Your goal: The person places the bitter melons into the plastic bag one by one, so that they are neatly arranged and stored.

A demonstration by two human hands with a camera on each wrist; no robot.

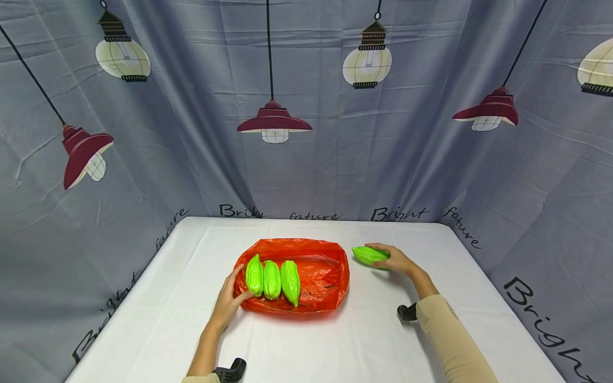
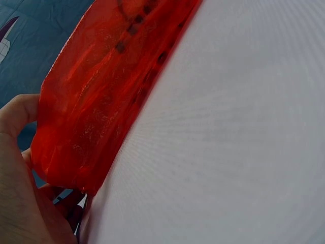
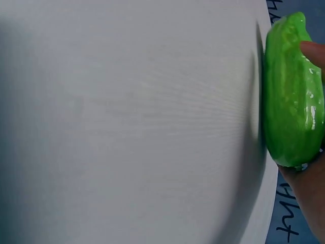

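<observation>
An orange-red plastic bag (image 1: 323, 276) lies spread open on the white table, its sides standing up as a rim. Three bright green, ridged bitter melons (image 1: 272, 280) lie side by side in its left half. My left hand (image 1: 229, 303) holds the bag's left end, thumb at the near side and fingers farther back; the left wrist view shows the red film (image 2: 96, 117) between them. To the right of the bag, my right hand (image 1: 395, 259) grips another bitter melon (image 1: 367, 255) from its right end. Up close in the right wrist view, this bitter melon (image 3: 292, 96) looks glossy, close over the table.
A white cloth (image 1: 364, 340) covers the table. Grey-blue curtains (image 1: 306, 175) printed with lamps and lettering stand behind it and along both sides. Each wrist carries a black device, one at the left wrist (image 1: 232, 371) and one at the right (image 1: 407, 312).
</observation>
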